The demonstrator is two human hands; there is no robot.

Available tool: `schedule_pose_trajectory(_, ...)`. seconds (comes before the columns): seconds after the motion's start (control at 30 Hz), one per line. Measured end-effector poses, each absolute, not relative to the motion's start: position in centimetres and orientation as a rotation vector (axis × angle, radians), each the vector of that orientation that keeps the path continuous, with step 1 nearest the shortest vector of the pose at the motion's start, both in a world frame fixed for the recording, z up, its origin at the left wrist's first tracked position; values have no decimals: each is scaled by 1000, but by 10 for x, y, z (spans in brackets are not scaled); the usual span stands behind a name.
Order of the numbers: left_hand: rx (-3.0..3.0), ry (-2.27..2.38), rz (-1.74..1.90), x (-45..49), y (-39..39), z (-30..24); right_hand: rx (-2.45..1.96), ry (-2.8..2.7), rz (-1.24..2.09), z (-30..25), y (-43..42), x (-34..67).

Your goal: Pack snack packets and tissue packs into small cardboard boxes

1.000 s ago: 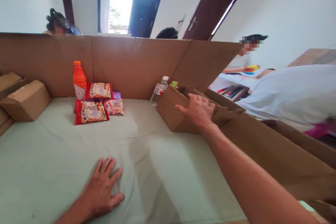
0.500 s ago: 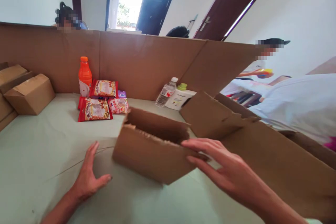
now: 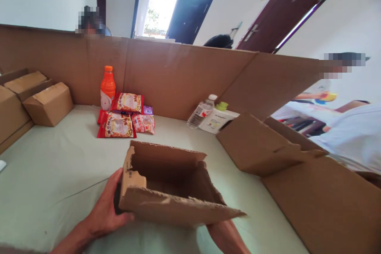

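Observation:
An open cardboard box [image 3: 166, 184] with torn flaps stands on the pale green cloth [image 3: 59, 166] right in front of me. My left hand [image 3: 105, 210] grips its left wall, thumb under the near flap. My right hand is hidden under the near flap; only its forearm [image 3: 228, 238] shows. Behind the box lie red snack packets [image 3: 119, 125] beside an orange drink bottle [image 3: 107, 87]. A clear water bottle [image 3: 201, 112] and a white bottle with a green cap [image 3: 218, 119] lie further right.
A tall cardboard wall [image 3: 178, 75] fences the back and right. More empty boxes [image 3: 258, 147] lean at the right, and closed cartons [image 3: 49, 103] are stacked at the left. Other people stand beyond the wall and at the right.
The box has come from the right-hand pile to the cloth in front of me. My left hand left the cloth and took its left side; my right hand went under it.

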State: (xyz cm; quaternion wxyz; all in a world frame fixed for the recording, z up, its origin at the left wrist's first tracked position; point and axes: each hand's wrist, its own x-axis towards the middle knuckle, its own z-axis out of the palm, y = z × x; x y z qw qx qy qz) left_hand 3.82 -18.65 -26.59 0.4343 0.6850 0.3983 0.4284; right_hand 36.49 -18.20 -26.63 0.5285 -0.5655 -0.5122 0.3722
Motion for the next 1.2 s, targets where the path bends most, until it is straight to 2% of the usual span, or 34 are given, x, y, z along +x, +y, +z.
schedule_pose_trajectory(0.23,1515,1220,1295,-13,-169,-256,-1229,-1251,1231,-247,-152,290)
schedule_pose_trajectory(0.33,1421,1335,1328,-31,-172,-265,-1206,-1341,1263,-240,-134,277)
schedule_pose_trajectory(0.47,1340,1292,1433,-25,-179,-275,-1303,-1510,1000,-226,-89,281)
schedule_pose_trajectory(0.67,1293,1201,1478,-10,-179,-269,-1310,-2144,318,-186,27,233)
schedule_pose_trajectory(0.8,1311,1182,1496,-8,-181,-264,-1279,-2358,182,-179,76,180)
schedule_pose_trajectory(1.03,1354,1229,1431,-6,-184,-267,-1371,-2470,123,-182,70,187)
schedule_pose_trajectory(1.2,1462,1249,1418,-9,-185,-276,-1396,-2005,-7,-126,27,242)
